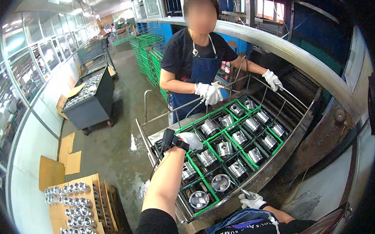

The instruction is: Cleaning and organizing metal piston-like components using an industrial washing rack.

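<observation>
Piston rack, green-edged, is lying in a metal cradle, right of the left hand's fingers and just beyond the right hand's. Long axis is running from lower left to upper right. Pistons are mostly lying sideways in the cells; the two nearest, left of the right fingers, are showing round faces upward. Far cells, beyond the left fingers, are looking small and hard to read. Left hand, gloved, is reaching forward at the rack's left edge, arm extending, black device sitting at the wrist. Fingers are blending into white; cannot tell spread or hold. Right hand, gloved, is bending in low at the near edge, fingers curling by a grey metal piece; cannot tell whether they're gripping it. Opposite the left fingers, a co-worker's gloved hand is showing.
</observation>
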Demonstrator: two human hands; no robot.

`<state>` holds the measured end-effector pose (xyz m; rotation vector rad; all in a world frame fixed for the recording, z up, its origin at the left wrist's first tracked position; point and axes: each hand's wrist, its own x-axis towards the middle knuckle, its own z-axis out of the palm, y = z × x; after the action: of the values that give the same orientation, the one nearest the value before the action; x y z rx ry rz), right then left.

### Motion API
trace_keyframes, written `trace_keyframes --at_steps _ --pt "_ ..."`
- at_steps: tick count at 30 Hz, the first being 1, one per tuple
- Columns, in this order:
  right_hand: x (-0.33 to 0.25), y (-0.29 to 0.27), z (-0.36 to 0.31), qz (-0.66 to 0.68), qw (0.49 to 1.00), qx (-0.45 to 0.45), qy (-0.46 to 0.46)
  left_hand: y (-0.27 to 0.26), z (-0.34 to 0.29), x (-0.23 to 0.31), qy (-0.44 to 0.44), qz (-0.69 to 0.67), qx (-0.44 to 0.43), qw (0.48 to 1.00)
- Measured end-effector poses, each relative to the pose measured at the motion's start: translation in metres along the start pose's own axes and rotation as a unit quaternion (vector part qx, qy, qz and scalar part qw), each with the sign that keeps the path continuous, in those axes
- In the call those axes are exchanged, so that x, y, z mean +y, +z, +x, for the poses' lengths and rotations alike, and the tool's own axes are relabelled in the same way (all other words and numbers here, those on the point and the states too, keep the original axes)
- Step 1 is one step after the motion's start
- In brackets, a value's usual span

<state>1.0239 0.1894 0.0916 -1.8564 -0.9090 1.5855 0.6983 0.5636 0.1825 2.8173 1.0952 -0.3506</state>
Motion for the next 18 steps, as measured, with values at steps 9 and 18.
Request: trace_keyframes --at_steps 9,18 --pt "-0.016 0.015 -0.015 -0.004 1.0 0.018 0.0 0.032 0.014 -0.009 -0.093 -0.029 0.044 0.994" --pt "-0.009 0.021 -0.013 0.027 0.999 0.035 0.004 0.0 -0.009 0.011 -0.161 0.099 -0.061 0.98"
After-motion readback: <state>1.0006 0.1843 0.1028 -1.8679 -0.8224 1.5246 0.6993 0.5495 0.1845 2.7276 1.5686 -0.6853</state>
